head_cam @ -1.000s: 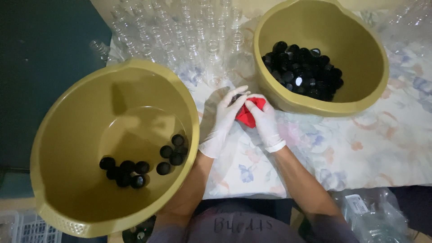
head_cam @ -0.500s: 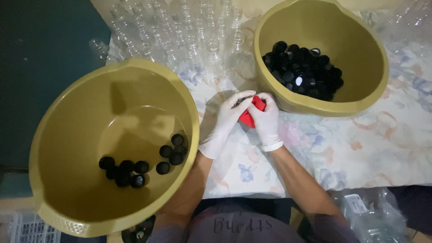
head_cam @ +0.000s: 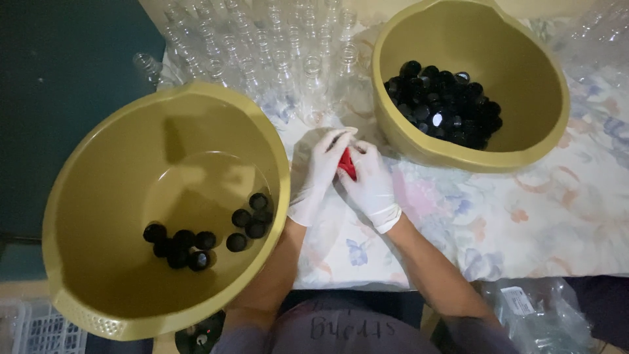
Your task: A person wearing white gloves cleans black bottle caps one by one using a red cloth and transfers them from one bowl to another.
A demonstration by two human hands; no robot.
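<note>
Your small red piece sits mostly hidden between both gloved palms, at the right basin's eight o'clock.

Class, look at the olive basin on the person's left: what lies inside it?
Inside the left basin lies a small cluster of black caps on its floor. Its near wall hides part of the bottom; nothing else shows.

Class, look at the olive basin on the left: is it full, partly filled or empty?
Partly filled, nearly empty. The left basin holds only a few black caps on its bottom; most of its floor shows bare.
</note>
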